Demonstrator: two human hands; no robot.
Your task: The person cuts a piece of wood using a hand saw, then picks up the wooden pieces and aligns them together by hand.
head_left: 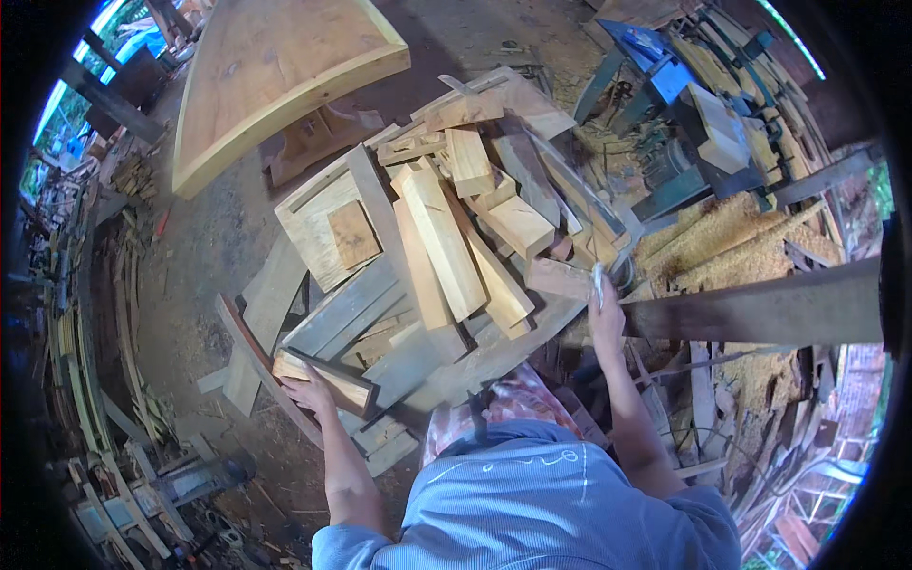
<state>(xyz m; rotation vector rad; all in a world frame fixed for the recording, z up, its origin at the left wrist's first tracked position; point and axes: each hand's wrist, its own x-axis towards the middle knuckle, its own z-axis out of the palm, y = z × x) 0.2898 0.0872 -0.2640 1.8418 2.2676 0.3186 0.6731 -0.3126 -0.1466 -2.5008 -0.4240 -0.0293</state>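
My left hand (309, 391) grips the near end of a short pale wood block (323, 378) at the lower left edge of a heap of offcuts (446, 237). My right hand (604, 309) is closed around a thin light-coloured object (598, 283) at the right side of the heap, next to a reddish-brown block (560, 278). Long yellow planks (439, 242) lie on top of the pile. Grey boards (344, 309) lie underneath, toward my left hand.
A large curved wooden slab (275, 71) stands at the upper left. A blue machine (665, 81) sits at the upper right beside sawdust piles (722, 242). A dark beam (760, 309) crosses the right side. Stacked timber (104, 313) lines the left edge.
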